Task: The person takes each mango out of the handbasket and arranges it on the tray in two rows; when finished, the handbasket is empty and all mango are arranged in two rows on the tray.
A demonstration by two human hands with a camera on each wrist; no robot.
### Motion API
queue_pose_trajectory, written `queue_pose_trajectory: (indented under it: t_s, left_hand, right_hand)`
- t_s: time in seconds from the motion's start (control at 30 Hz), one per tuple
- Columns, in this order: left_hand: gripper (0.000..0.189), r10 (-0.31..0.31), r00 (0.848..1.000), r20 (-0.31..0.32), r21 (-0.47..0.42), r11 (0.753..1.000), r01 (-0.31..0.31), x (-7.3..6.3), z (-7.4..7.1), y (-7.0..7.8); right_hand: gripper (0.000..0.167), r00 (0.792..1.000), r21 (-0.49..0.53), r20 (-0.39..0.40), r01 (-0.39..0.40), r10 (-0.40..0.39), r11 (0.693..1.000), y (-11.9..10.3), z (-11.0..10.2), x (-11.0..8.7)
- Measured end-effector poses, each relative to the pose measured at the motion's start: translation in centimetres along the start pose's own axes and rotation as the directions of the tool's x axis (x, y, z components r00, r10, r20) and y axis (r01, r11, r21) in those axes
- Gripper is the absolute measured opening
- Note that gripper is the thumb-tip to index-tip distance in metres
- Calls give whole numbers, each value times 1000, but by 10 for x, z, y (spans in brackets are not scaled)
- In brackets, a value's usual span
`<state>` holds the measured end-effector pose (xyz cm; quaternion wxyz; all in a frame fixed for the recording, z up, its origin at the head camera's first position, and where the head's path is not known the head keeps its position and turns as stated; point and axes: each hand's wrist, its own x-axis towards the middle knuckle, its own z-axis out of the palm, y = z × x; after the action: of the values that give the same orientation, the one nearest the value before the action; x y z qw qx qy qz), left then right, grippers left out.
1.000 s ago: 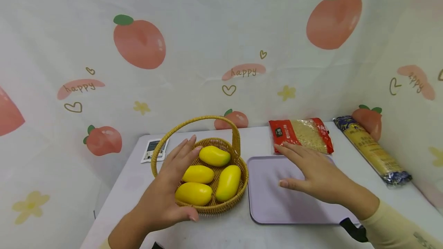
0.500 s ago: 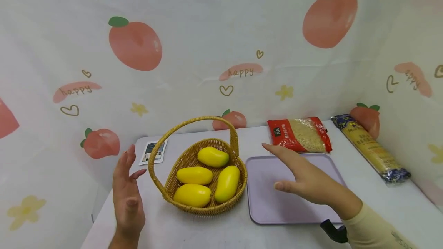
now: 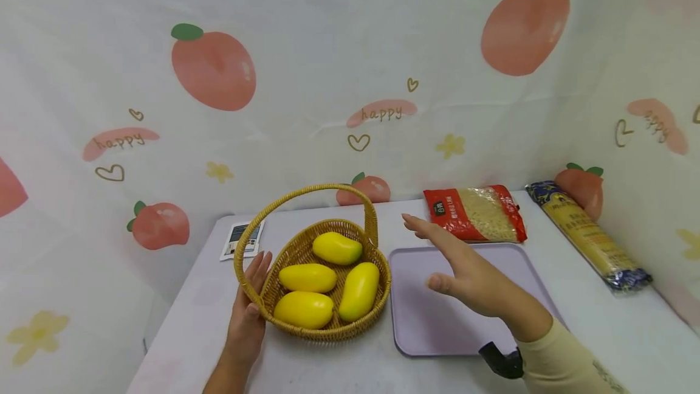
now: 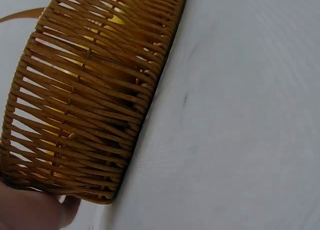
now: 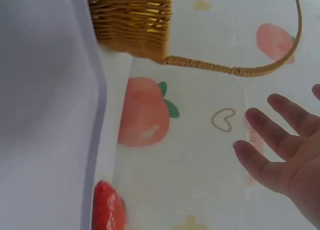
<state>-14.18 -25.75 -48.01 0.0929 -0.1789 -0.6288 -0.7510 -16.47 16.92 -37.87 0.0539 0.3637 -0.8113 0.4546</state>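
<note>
Closer now, the left hand point(image 3: 245, 324) has moved in against the basket point(image 3: 328, 333), fingers straight. Four mangoes point(image 3: 359, 292) lie inside it — the right hand point(image 3: 467, 272) hovers, fingers extended and thumb apart, over the tray point(image 3: 432, 336) beside it.

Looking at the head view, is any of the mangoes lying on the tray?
No, all four visible mangoes lie inside the basket, to the left of the tray.
</note>
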Motion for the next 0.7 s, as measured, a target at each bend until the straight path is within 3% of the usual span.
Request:
queue_pose_trajectory:
  t_s: [0.13, 0.27, 0.4, 0.7]
  left_hand:
    - [80, -38, 999, 8, -46, 998, 38, -1, -1, -9]
    - [88, -142, 990, -5, -46, 989, 142, -2, -3, -16]
    - [92, -197, 980, 12, -54, 979, 197, -4, -9, -24]
    - [112, -292, 952, 88, -55, 953, 298, 1, -18, -27]
  right_hand:
    - [89, 999, 59, -23, 37, -36, 998, -3, 5, 8]
    - [89, 996, 108, -34, 87, -84, 990, -4, 9, 16]
    - [89, 992, 173, -35, 125, -121, 977, -6, 12, 23]
    - [92, 995, 411, 18, 82, -98, 908, -6, 28, 34]
